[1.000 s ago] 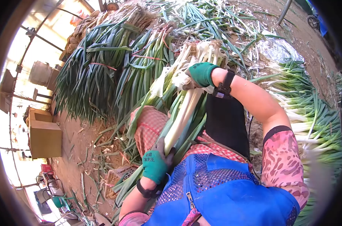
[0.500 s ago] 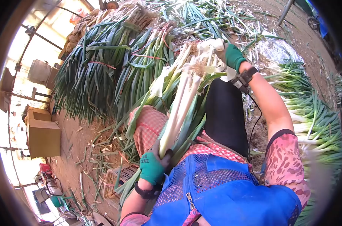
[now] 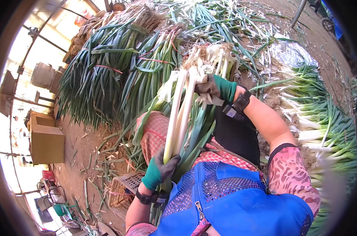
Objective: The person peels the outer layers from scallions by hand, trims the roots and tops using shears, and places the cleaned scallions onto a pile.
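My left hand (image 3: 161, 169), in a green and dark glove, is wrapped round a few long green onions (image 3: 177, 114) near where the white shanks turn green. They stand tilted over my lap, root ends upward. My right hand (image 3: 214, 88), gloved alike, is closed at their upper white part, just below the roots. Loose pale outer skin (image 3: 212, 100) hangs under its fingers; the fingertips are partly hidden. Behind the hands, more green onions with pale roots (image 3: 221, 53) lie across my knees.
Bundles of green onions (image 3: 96, 78) tied with red bands stand at the left. A long row of green onions (image 3: 318, 118) lies at the right. A plastic crate (image 3: 119, 192) is beside my left arm, a yellowish box (image 3: 47, 143) farther left. Leaf scraps litter the ground.
My right hand has come down and left from the root ends to the white shanks. My left hand keeps its hold; the held green onions have tipped slightly left and turned more upright.
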Tool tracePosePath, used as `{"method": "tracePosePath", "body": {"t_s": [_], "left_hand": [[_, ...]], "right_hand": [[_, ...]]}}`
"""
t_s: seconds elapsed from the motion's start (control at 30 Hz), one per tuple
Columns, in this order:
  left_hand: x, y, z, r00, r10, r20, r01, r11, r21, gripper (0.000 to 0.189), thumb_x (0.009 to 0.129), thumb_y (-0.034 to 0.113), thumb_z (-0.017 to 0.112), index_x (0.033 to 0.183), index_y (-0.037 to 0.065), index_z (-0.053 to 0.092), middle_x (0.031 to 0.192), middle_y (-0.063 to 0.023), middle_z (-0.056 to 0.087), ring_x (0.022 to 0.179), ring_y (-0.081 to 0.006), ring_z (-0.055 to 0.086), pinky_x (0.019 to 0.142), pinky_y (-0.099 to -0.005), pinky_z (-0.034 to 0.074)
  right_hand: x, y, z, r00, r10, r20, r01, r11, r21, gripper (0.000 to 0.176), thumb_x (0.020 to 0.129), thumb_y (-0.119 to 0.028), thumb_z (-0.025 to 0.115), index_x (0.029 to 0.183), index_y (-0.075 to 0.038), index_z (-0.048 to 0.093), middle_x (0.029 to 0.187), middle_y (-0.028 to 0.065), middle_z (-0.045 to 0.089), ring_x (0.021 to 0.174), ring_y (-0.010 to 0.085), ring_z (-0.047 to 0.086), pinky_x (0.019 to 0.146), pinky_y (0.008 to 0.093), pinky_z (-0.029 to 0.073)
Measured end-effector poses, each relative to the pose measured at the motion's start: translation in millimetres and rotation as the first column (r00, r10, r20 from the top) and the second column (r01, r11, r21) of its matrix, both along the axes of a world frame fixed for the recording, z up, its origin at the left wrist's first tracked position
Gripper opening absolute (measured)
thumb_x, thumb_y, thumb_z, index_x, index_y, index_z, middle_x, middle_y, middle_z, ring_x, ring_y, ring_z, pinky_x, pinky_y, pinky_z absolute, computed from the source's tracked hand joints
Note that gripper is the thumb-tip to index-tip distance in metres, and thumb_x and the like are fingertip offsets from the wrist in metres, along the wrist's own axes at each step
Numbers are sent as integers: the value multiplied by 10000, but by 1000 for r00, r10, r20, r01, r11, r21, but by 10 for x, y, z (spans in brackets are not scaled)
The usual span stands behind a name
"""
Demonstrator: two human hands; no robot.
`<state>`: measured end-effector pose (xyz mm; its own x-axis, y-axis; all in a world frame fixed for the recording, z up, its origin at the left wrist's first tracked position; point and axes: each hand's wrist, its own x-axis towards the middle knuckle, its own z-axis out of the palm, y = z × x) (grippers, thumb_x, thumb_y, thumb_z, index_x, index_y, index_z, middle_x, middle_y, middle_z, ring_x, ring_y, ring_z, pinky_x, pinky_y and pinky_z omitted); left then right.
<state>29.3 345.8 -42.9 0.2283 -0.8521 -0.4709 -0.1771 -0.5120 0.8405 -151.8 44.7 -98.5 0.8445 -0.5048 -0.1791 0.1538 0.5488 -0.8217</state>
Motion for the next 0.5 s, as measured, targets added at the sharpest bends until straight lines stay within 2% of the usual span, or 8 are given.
{"method": "tracePosePath", "body": {"t_s": [0.1,0.13,0.2,0.27,0.3,0.4,0.43,0.5], "left_hand": [[44,33,-89,998,10,-62,-11,1000,-16,395,862,193,711,1194,11,597,838,-25,656,687,-92,582,609,-258,485],[28,33,-77,1000,14,-24,-14,1000,-2,394,861,191,711,1193,12,597,826,-23,652,678,-94,580,606,-258,485],[-17,-19,-46,998,25,51,-26,999,19,391,860,186,710,1192,12,596,803,-18,644,660,-96,574,598,-257,485],[-14,-57,-111,998,42,43,-41,999,-31,400,859,184,710,1202,16,592,797,-25,645,654,-100,578,602,-258,488],[-1,-62,-126,998,49,43,-47,997,-56,404,858,183,710,1207,18,590,793,-28,646,651,-101,580,604,-259,490],[59,15,83,998,58,-3,-58,998,11,400,841,149,722,1195,14,593,819,-31,654,688,-112,601,637,-262,503],[136,81,63,995,97,-27,-98,995,-18,402,833,135,727,1190,9,591,833,-33,658,704,-115,608,648,-263,508],[326,234,-28,981,171,-96,-177,982,-65,406,818,109,737,1180,1,588,860,-38,665,737,-122,621,671,-264,517]], "right_hand": [[194,-281,-435,971,-237,42,241,953,-186,276,802,59,684,1047,-68,677,917,36,684,826,129,634,702,319,532],[76,-423,-386,935,-253,-248,197,953,-231,233,807,42,682,999,-89,688,828,46,681,761,148,628,695,310,529],[282,-615,-624,922,-384,-44,311,804,-507,121,852,-91,661,972,-101,677,814,41,695,760,228,666,709,377,543],[255,-675,-550,767,-630,-123,280,501,-819,160,879,-218,627,969,-93,670,881,106,716,832,331,685,752,444,545],[212,-486,-109,478,-863,-164,3,188,-982,220,890,-282,604,965,-85,666,932,153,717,884,379,679,782,472,540],[-391,-1552,-386,262,-964,-35,254,104,-962,283,838,-306,690,956,-48,694,898,179,718,852,344,699,731,417,536],[-702,-1603,-84,94,-970,-225,170,238,-956,249,814,-238,722,947,-28,703,878,141,726,824,294,704,733,397,533],[-1644,-2103,-147,132,-986,102,435,-35,-900,326,824,-336,691,1008,-68,709,894,166,729,839,309,711,745,397,550]]}}
